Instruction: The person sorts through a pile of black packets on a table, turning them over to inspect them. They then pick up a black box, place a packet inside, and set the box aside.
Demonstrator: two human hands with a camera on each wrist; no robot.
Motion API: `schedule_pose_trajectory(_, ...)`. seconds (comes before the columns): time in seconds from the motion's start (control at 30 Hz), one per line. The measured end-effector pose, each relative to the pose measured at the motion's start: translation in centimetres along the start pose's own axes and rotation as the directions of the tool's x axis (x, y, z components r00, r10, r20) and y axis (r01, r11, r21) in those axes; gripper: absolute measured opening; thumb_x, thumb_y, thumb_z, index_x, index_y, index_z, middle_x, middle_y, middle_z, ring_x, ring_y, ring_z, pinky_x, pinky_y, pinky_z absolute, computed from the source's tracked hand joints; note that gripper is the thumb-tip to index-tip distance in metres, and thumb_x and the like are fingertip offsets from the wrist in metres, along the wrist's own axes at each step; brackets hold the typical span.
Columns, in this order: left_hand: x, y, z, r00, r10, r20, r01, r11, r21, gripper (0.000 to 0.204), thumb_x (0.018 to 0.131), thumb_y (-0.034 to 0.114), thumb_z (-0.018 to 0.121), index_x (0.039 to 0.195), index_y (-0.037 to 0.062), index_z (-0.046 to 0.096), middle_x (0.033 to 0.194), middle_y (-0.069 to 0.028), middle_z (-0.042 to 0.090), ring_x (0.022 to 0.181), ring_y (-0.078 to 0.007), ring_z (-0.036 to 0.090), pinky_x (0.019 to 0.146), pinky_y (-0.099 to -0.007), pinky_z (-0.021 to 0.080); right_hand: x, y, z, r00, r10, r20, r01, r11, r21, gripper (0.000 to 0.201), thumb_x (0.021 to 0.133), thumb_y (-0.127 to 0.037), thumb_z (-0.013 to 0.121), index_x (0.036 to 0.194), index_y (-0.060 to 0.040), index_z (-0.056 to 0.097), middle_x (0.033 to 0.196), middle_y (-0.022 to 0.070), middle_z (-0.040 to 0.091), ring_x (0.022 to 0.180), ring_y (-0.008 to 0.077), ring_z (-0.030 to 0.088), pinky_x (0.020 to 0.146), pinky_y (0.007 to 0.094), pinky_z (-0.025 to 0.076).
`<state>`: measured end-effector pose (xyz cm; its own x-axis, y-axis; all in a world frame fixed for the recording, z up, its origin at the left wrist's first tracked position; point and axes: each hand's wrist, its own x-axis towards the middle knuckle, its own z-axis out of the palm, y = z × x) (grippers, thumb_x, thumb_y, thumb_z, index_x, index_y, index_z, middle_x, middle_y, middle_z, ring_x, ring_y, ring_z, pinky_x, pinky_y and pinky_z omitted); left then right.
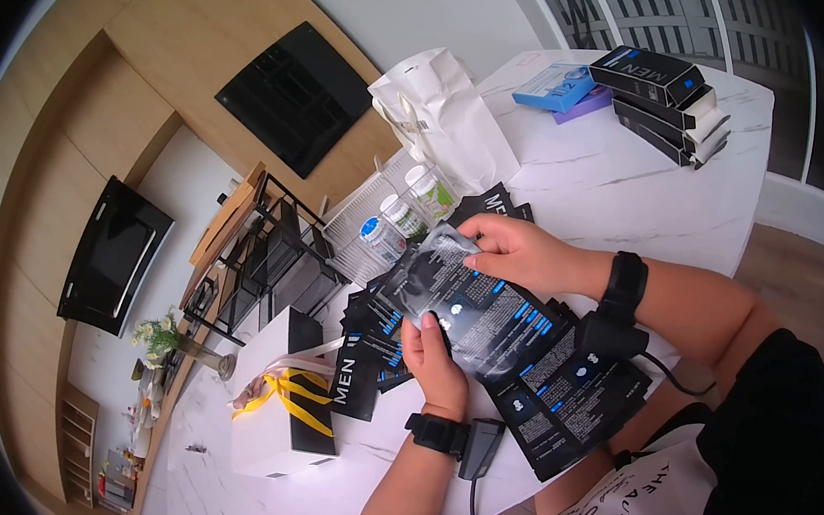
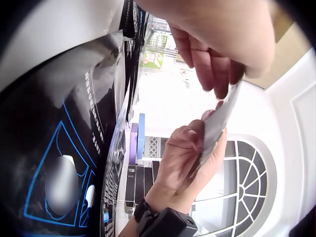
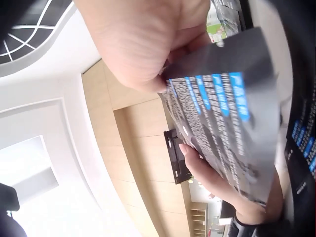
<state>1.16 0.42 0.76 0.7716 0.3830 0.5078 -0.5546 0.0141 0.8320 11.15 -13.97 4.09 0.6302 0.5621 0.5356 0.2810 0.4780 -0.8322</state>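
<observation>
Both hands hold a flat black foil packet (image 1: 482, 315) with white print and blue labels, tilted above the table. My left hand (image 1: 437, 370) pinches its near left edge, thumb on the printed face. At the far right corner, my right hand (image 1: 533, 256) grips it between thumb and fingers. The right wrist view shows the packet (image 3: 222, 106) slightly bent between the two hands. Below it, more black packets (image 1: 578, 394) lie overlapping at the table's near edge. Another pile of packets marked MEN (image 1: 352, 383) is spread beyond the left hand.
A white box (image 1: 267, 438) with yellow ribbon (image 1: 297, 392) stands on the left. Behind the packets are a wire basket (image 1: 348, 243) of bottles and a white paper bag (image 1: 454, 119). Black boxes (image 1: 644, 75), a blue box (image 1: 554, 88) and a purple box (image 1: 584, 108) sit at the far right.
</observation>
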Motion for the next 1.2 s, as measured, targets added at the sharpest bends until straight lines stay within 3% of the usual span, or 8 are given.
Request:
schedule_pose_trajectory(0.1,0.0,-0.5,-0.3,0.996,-0.068,0.054,0.067,0.998,0.014,0.02,0.09,0.016,0.046,0.102,0.0021,0.055,0.094,-0.0027,0.061,0.082,-0.0074,0.053,0.077,-0.0215,0.04,0.0,-0.3,-0.6,0.982,0.157,0.103,-0.144,0.982,-0.124,0.021,0.089,-0.007,0.047,0.109,0.0001,0.045,0.09,0.0048,0.059,0.081,0.0049,0.053,0.073,0.021,0.044)
schedule_pose_trajectory(0.27,0.0,-0.2,0.2,0.97,-0.197,0.141,0.204,0.978,-0.036,0.018,0.088,0.011,0.051,0.103,0.0008,0.055,0.096,-0.003,0.06,0.081,-0.0057,0.053,0.074,-0.0197,0.041,-0.1,0.4,-0.1,0.996,-0.029,-0.082,0.002,0.951,-0.308,0.017,0.085,-0.018,0.055,0.087,-0.0005,0.054,0.071,0.0044,0.058,0.063,0.0057,0.046,0.056,0.025,0.04)
schedule_pose_trajectory(0.37,0.3,-0.7,0.0,0.981,-0.18,0.072,0.179,0.984,0.011,0.019,0.089,0.015,0.051,0.102,0.0028,0.056,0.096,-0.0023,0.06,0.083,-0.0069,0.053,0.076,-0.0215,0.041,-1.0,-0.9,0.5,0.993,-0.097,0.063,0.115,0.818,-0.564,0.02,0.082,-0.022,0.058,0.084,-0.003,0.053,0.058,0.0119,0.051,0.05,0.0178,0.047,0.05,0.0308,0.038)
schedule_pose_trajectory(0.5,0.2,-0.6,-0.1,0.989,-0.122,0.08,0.117,0.991,0.07,0.017,0.088,0.014,0.052,0.101,0.0033,0.057,0.096,-0.0021,0.06,0.083,-0.0074,0.053,0.076,-0.0218,0.042,-0.9,-1.1,0.4,0.986,-0.165,0.023,0.142,0.763,-0.631,0.024,0.081,-0.025,0.06,0.076,-0.0026,0.051,0.056,0.0097,0.05,0.048,0.0184,0.046,0.048,0.0312,0.037)
schedule_pose_trajectory(0.6,0.0,-0.8,-0.2,0.989,-0.13,0.071,0.128,0.991,0.033,0.017,0.088,0.013,0.052,0.101,0.0031,0.057,0.097,-0.0025,0.06,0.084,-0.008,0.054,0.077,-0.0221,0.042,-0.7,-1.2,0.0,0.998,0.023,-0.062,-0.057,0.765,-0.642,0.027,0.08,-0.025,0.061,0.073,-0.0022,0.05,0.055,0.0081,0.05,0.048,0.0166,0.045,0.047,0.0306,0.036)
schedule_pose_trajectory(0.77,0.3,-0.3,0.4,0.992,-0.124,0.036,0.125,0.991,-0.046,0.014,0.085,0.012,0.058,0.096,0.0023,0.058,0.092,-0.0026,0.061,0.081,-0.0066,0.053,0.075,-0.021,0.042,-1.4,-1.9,1.0,0.987,-0.106,0.124,0.158,0.809,-0.566,0.026,0.08,-0.026,0.061,0.075,-0.0022,0.052,0.055,0.0082,0.049,0.048,0.0155,0.042,0.048,0.0283,0.036)
schedule_pose_trajectory(1.0,-0.2,-0.2,0.4,0.994,-0.107,-0.008,0.106,0.994,-0.04,0.012,0.086,0.012,0.057,0.093,0.0025,0.058,0.092,-0.0022,0.061,0.081,-0.0064,0.053,0.075,-0.0211,0.042,-0.9,-1.5,0.7,0.997,-0.057,-0.051,0.014,0.792,-0.611,0.035,0.081,-0.027,0.062,0.066,-0.0004,0.044,0.051,0.01,0.041,0.045,0.0174,0.033,0.044,0.0321,0.03)
schedule_pose_trajectory(1.2,0.2,-0.5,0.2,0.996,-0.08,0.038,0.08,0.997,-0.013,0.017,0.087,0.014,0.054,0.1,0.0027,0.058,0.098,-0.0036,0.061,0.085,-0.0094,0.055,0.079,-0.0235,0.042,-1.4,-1.8,1.3,0.989,-0.118,0.093,0.149,0.857,-0.494,0.029,0.081,-0.025,0.062,0.071,-0.0011,0.049,0.054,0.0063,0.046,0.05,0.0114,0.038,0.047,0.0272,0.034)
